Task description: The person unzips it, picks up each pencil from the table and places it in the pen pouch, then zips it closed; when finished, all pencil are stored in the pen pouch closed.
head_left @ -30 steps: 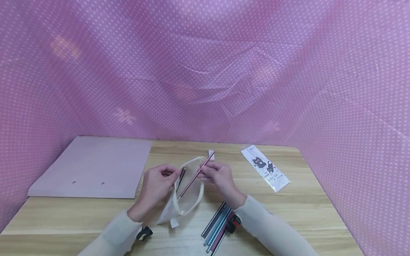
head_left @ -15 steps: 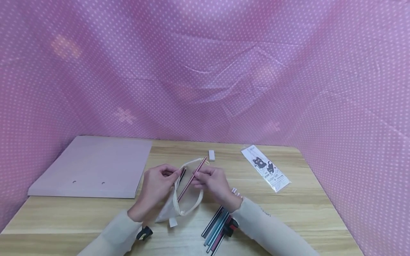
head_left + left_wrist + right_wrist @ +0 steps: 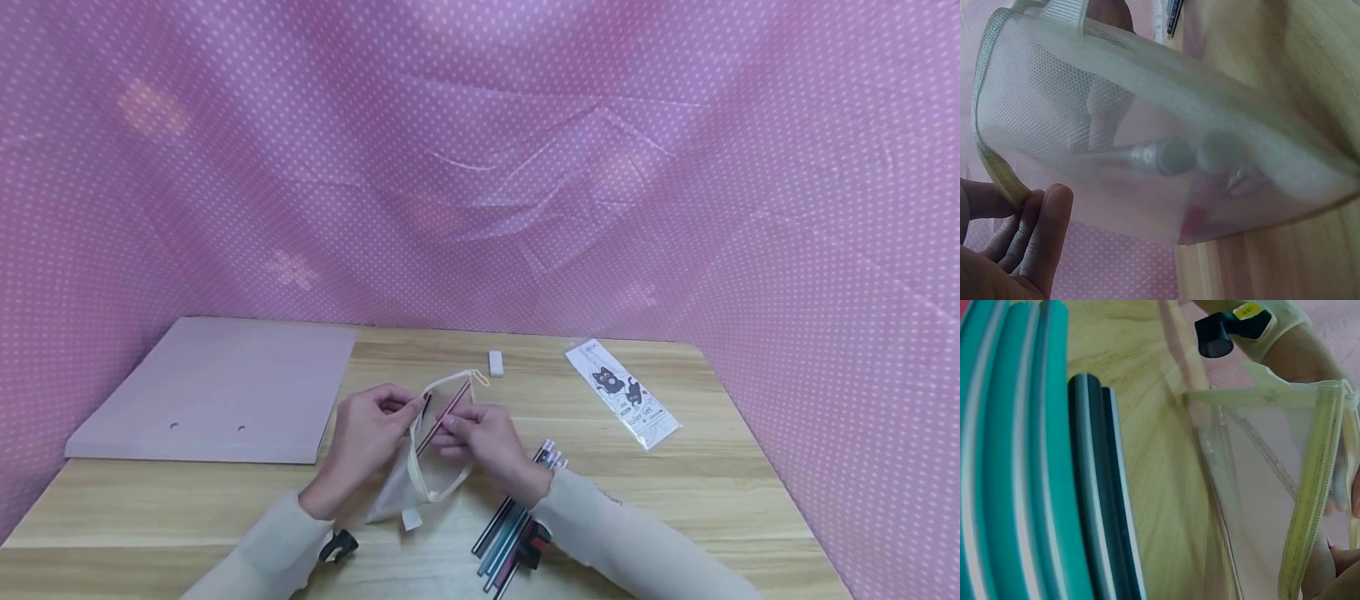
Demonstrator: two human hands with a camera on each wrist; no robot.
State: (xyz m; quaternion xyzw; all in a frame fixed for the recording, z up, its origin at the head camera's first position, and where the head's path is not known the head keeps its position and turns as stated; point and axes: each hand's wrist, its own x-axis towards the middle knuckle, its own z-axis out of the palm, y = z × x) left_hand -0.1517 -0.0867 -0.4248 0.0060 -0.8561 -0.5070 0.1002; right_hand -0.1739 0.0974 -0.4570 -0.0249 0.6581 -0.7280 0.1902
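A translucent mesh zip pouch point(image 3: 392, 493) stands tilted with its mouth open. My left hand point(image 3: 367, 433) pinches the pouch's zippered edge; the left wrist view shows thumb and fingers on that rim. Between the fingertips of my right hand point(image 3: 489, 443) is a slim metallic-red pencil point(image 3: 461, 392), slanting down into the pouch mouth. A dark pencil point(image 3: 426, 407) leans inside by the left hand. Through the mesh point(image 3: 1035, 81) in the left wrist view, blurred rod-like items show. Several striped pencils point(image 3: 504, 533) lie bundled under my right forearm, teal and black ones point(image 3: 1022, 456) close to the right wrist camera.
A white eraser point(image 3: 496, 364) lies behind the pouch. The packaged ruler set point(image 3: 624, 396) is at the right, and a large pale folder point(image 3: 217, 392) at the back left. Black wrist-camera mounts point(image 3: 339, 547) show at the sleeves. Pink dotted cloth point(image 3: 480, 208) surrounds the wooden table.
The right hand has moved left and down, carrying the red pencil deeper into the pouch. The eraser and the far ends of the bundled pencils have come into view. The left hand stays put.
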